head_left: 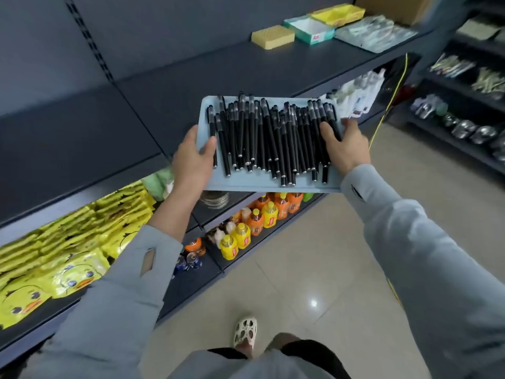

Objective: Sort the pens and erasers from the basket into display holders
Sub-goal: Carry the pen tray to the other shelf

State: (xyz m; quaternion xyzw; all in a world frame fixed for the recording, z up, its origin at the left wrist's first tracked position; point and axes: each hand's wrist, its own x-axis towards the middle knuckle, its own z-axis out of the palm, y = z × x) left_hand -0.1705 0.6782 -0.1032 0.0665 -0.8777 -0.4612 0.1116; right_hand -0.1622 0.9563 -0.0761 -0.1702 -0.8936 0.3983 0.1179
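You hold the blue tray (246,182) in the air before the dark shelf (191,77). The black pens (273,138) are heaped in it, running from 12 to 6 o'clock. Your left hand (192,162) grips the tray's 9 o'clock rim, thumb on top. Your right hand (345,149) grips the 3 o'clock rim, thumb on the pens.

Most fingers of the left hand (192,160) are hidden under the light blue tray (246,183). The black pens (273,138) overlap, so the lower ones are covered, and their print is too small to read. The metal goods (461,128) at the right of the frame are blurred. The top edge cuts off the cardboard box (396,6).
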